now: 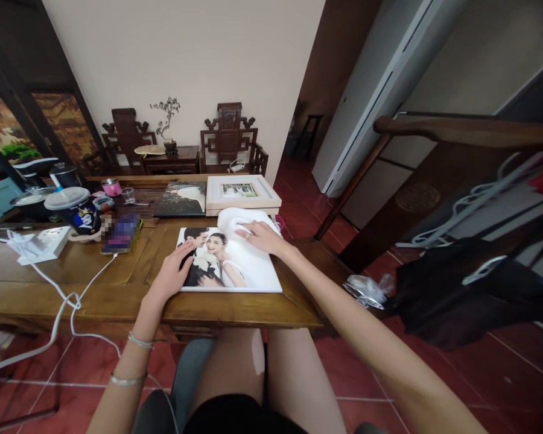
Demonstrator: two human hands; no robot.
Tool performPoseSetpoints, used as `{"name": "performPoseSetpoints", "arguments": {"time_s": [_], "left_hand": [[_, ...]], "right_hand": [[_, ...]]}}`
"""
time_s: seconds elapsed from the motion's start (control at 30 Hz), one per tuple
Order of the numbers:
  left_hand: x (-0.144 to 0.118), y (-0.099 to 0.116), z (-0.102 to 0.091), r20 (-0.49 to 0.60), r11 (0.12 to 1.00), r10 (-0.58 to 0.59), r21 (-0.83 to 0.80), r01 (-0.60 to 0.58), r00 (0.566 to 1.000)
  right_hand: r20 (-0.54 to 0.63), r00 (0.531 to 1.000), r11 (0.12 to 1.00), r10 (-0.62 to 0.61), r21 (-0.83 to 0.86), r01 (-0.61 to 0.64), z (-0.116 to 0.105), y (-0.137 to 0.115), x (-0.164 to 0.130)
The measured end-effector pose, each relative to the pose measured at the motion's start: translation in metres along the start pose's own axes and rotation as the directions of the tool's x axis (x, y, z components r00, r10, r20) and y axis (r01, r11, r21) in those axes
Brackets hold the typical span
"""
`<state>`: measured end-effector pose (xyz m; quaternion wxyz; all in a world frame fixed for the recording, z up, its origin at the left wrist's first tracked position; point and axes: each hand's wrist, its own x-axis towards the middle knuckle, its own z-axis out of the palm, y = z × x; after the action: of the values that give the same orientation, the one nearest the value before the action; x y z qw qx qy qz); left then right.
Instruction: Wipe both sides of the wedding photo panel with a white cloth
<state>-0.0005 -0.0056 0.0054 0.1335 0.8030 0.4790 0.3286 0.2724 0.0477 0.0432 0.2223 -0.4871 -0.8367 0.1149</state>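
Note:
A large photo panel point(248, 268) with a portrait of two people lies flat on the wooden table in front of me. My left hand point(175, 271) rests on its left edge, fingers stretched out over the picture and holding nothing. Toward the panel's upper right, my right hand point(263, 237) presses on a bunched white cloth point(233, 220), its fingers bent into the fabric. The cloth covers the panel's top right corner. Behind the panel lie a dark photo panel point(181, 202) and a pale wooden picture frame point(266, 196) with a small photo inside.
On the left of the wooden table point(235, 310) are a phone point(122, 235) on a charging cable, a white power strip point(45, 244), a lidded cup point(84, 214), a pink cup point(111, 188) and a small glass point(128, 195). A wooden chair point(457, 135) stands at right.

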Motion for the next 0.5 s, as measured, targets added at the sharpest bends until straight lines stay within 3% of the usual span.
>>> {"name": "performPoseSetpoints", "arguments": {"time_s": [0.13, 0.33, 0.5], "left_hand": [[0.000, 0.001, 0.001, -0.002, 1.000, 0.003, -0.009, -0.003, 1.000], [-0.001, 0.002, 0.002, -0.015, 1.000, 0.008, -0.021, -0.008, 1.000], [-0.001, 0.002, 0.003, -0.015, 1.000, 0.004, -0.020, -0.005, 1.000]], "right_hand": [[-0.049, 0.993, 0.992, -0.105, -0.068, 0.102, 0.008, -0.019, -0.040], [0.022, 0.983, 0.983, -0.181, -0.037, 0.182, 0.004, -0.061, -0.126], [0.114, 0.966, 0.972, -0.231, -0.010, 0.234, -0.005, -0.071, -0.143]]}}
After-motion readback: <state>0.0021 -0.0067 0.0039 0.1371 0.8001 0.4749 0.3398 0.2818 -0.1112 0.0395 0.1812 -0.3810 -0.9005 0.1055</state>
